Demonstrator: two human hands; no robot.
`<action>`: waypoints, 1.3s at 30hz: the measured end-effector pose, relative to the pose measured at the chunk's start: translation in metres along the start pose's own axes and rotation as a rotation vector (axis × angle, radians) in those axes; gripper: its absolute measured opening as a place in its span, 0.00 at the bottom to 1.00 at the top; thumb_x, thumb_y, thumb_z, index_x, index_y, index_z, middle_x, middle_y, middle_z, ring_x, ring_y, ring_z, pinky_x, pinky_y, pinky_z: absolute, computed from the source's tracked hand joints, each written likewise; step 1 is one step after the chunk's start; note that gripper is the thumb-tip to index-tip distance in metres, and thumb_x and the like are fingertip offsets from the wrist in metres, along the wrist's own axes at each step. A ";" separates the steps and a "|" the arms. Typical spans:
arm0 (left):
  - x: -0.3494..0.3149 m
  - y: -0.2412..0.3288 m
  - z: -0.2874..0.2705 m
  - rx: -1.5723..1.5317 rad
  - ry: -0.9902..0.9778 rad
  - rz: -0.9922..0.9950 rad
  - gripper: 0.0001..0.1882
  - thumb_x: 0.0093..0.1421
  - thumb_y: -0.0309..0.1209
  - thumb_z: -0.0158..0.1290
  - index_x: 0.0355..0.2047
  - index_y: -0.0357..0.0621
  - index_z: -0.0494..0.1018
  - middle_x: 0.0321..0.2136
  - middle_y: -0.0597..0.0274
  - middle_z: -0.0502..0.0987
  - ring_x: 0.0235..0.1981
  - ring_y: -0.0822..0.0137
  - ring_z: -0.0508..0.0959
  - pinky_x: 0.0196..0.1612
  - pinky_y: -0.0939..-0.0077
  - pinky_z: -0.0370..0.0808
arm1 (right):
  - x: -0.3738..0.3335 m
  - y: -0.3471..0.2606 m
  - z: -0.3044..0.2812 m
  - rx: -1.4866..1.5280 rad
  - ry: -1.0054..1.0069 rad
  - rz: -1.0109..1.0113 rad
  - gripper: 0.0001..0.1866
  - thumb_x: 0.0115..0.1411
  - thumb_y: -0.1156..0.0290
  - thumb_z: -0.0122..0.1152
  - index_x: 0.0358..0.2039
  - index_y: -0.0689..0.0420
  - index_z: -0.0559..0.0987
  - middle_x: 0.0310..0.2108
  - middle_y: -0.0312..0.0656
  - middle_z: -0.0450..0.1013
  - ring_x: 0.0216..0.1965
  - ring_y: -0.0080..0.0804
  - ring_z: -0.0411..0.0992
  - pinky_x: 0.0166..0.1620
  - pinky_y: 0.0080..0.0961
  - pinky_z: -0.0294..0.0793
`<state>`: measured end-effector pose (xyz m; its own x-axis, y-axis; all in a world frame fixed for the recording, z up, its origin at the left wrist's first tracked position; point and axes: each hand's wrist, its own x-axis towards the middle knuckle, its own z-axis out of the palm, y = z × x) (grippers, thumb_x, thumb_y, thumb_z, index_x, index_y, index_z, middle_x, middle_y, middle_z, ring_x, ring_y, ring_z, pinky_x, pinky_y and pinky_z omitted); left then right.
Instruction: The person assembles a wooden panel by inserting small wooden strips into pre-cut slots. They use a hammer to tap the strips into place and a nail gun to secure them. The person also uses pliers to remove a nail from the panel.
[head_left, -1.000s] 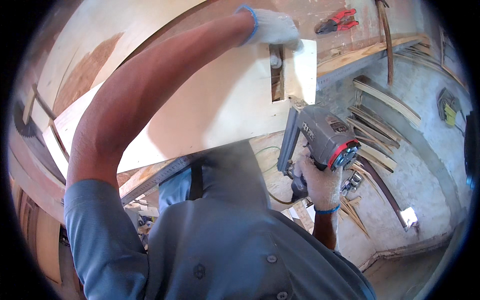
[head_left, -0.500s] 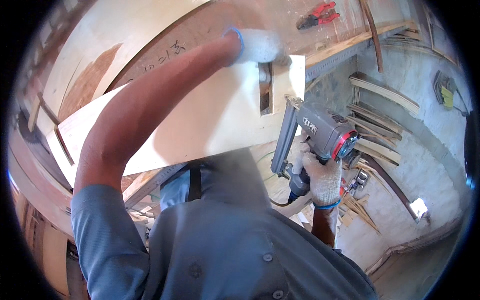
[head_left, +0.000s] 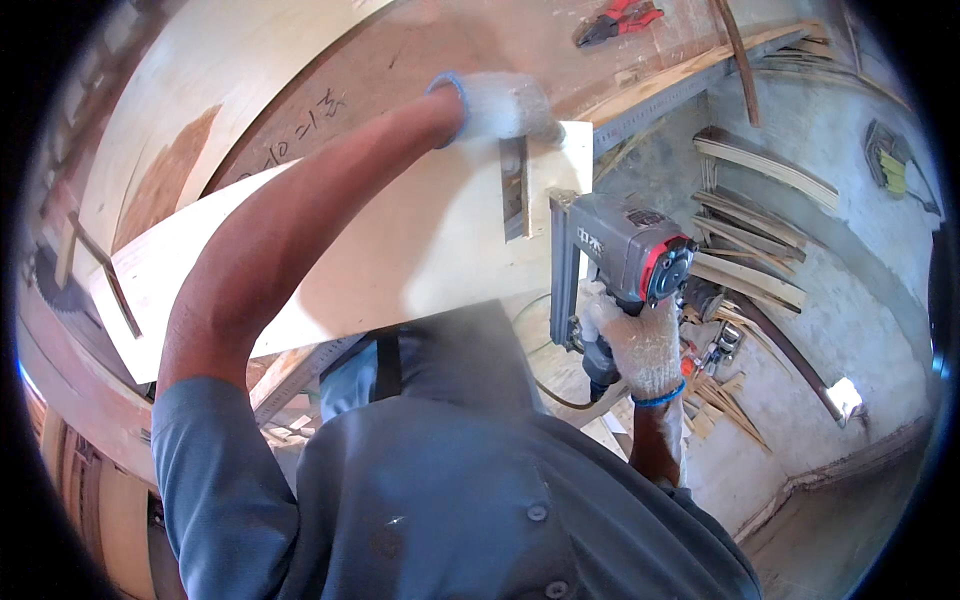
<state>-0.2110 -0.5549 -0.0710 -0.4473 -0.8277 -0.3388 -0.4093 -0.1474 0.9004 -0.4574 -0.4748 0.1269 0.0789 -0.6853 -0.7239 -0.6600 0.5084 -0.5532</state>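
A pale wooden board (head_left: 420, 215) with a rectangular slot near its right end lies slanted across the bench. My left hand (head_left: 508, 108), in a white knit glove with a blue cuff, is closed over the board's far edge beside the slot; its fingertips are partly hidden. Gripped in my gloved right hand (head_left: 645, 345) is a grey nail gun (head_left: 622, 240) with a red ring on its rounded cap. Its nose meets the board's right end, just right of the slot, and its long magazine points toward me.
Red-handled pliers (head_left: 618, 24) lie on the bench top (head_left: 480, 45). At the left stands a toothed circular saw blade (head_left: 62, 290). Wood strips (head_left: 750, 225) are stacked along the right side, with offcuts (head_left: 725, 405) lower down. A hose (head_left: 560, 400) trails below the gun.
The nail gun has swung a little, its magazine now nearer straight toward me. Board, gun and left hand all appear slightly farther left, partly from the view shifting. Both hands keep their hold.
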 end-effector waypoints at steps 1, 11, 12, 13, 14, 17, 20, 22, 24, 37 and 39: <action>0.001 -0.003 0.000 0.076 0.024 0.011 0.23 0.67 0.50 0.53 0.37 0.41 0.83 0.34 0.55 0.86 0.34 0.59 0.85 0.38 0.63 0.79 | 0.002 -0.005 0.001 -0.120 0.004 -0.040 0.12 0.60 0.80 0.61 0.46 0.63 0.78 0.25 0.38 0.77 0.24 0.23 0.75 0.29 0.24 0.75; -0.016 -0.014 -0.005 -0.988 0.420 -0.200 0.25 0.70 0.45 0.47 0.47 0.32 0.79 0.36 0.48 0.86 0.29 0.62 0.83 0.37 0.69 0.80 | 0.017 -0.052 0.005 -0.333 0.028 -0.065 0.16 0.62 0.78 0.60 0.52 0.62 0.78 0.32 0.36 0.77 0.31 0.21 0.74 0.36 0.24 0.75; -0.014 -0.011 -0.006 -1.096 0.429 -0.264 0.24 0.70 0.44 0.46 0.45 0.32 0.79 0.34 0.48 0.85 0.27 0.63 0.82 0.34 0.70 0.79 | 0.019 -0.056 0.008 -0.362 0.029 -0.081 0.16 0.62 0.79 0.58 0.51 0.62 0.78 0.31 0.37 0.78 0.30 0.22 0.74 0.36 0.24 0.75; -0.013 -0.010 -0.007 -1.203 0.436 -0.328 0.23 0.69 0.43 0.46 0.43 0.31 0.78 0.32 0.48 0.84 0.26 0.65 0.82 0.32 0.71 0.78 | 0.023 -0.057 0.010 -0.343 0.019 -0.075 0.15 0.62 0.79 0.58 0.51 0.62 0.78 0.31 0.36 0.77 0.30 0.22 0.74 0.36 0.24 0.75; -0.012 -0.010 -0.007 -1.219 0.426 -0.316 0.23 0.69 0.42 0.46 0.42 0.31 0.78 0.31 0.49 0.84 0.25 0.65 0.81 0.31 0.71 0.78 | 0.026 -0.056 0.012 -0.324 0.009 -0.068 0.15 0.62 0.78 0.58 0.51 0.62 0.77 0.30 0.36 0.77 0.30 0.22 0.74 0.35 0.24 0.75; -0.002 -0.029 0.002 -1.374 0.339 -0.210 0.21 0.68 0.41 0.47 0.41 0.32 0.78 0.30 0.51 0.83 0.24 0.65 0.80 0.28 0.71 0.77 | 0.027 -0.059 0.017 -0.330 0.021 -0.059 0.13 0.64 0.78 0.59 0.49 0.61 0.77 0.29 0.36 0.77 0.27 0.22 0.73 0.34 0.24 0.73; 0.017 -0.066 0.013 -1.540 0.258 -0.073 0.19 0.69 0.40 0.47 0.39 0.35 0.78 0.29 0.54 0.81 0.23 0.65 0.79 0.28 0.70 0.76 | 0.026 -0.056 0.023 -0.323 0.023 -0.052 0.12 0.64 0.78 0.59 0.48 0.61 0.77 0.28 0.36 0.77 0.26 0.23 0.73 0.33 0.25 0.73; 0.010 -0.043 0.008 -1.402 0.364 -0.157 0.17 0.71 0.40 0.47 0.37 0.38 0.77 0.28 0.57 0.80 0.24 0.65 0.79 0.28 0.69 0.76 | 0.030 -0.050 0.018 -0.298 -0.005 -0.073 0.12 0.64 0.78 0.59 0.48 0.61 0.77 0.27 0.37 0.77 0.26 0.23 0.73 0.32 0.25 0.73; -0.002 -0.020 0.006 -1.288 0.477 -0.202 0.19 0.69 0.40 0.47 0.39 0.35 0.78 0.29 0.53 0.82 0.25 0.63 0.81 0.30 0.68 0.78 | 0.029 -0.046 0.022 -0.352 0.054 -0.121 0.10 0.63 0.78 0.59 0.46 0.61 0.77 0.26 0.36 0.76 0.25 0.23 0.73 0.31 0.25 0.72; -0.132 0.005 -0.009 0.198 0.403 -0.249 0.24 0.70 0.54 0.50 0.43 0.43 0.78 0.37 0.43 0.83 0.40 0.40 0.83 0.46 0.47 0.77 | 0.027 -0.030 0.005 -0.202 -0.039 -0.038 0.07 0.63 0.67 0.65 0.34 0.57 0.82 0.23 0.30 0.75 0.24 0.17 0.71 0.28 0.23 0.68; -0.154 0.011 -0.006 0.352 0.323 -0.369 0.25 0.70 0.54 0.51 0.40 0.43 0.79 0.34 0.44 0.83 0.38 0.39 0.82 0.43 0.48 0.77 | 0.030 -0.033 0.001 -0.202 -0.089 -0.058 0.07 0.64 0.67 0.65 0.36 0.58 0.83 0.24 0.30 0.76 0.24 0.17 0.71 0.28 0.24 0.68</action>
<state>-0.1415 -0.4326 -0.0072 0.0161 -0.8868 -0.4619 -0.7551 -0.3136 0.5757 -0.4327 -0.5114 0.1226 0.1806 -0.6571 -0.7319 -0.7878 0.3489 -0.5077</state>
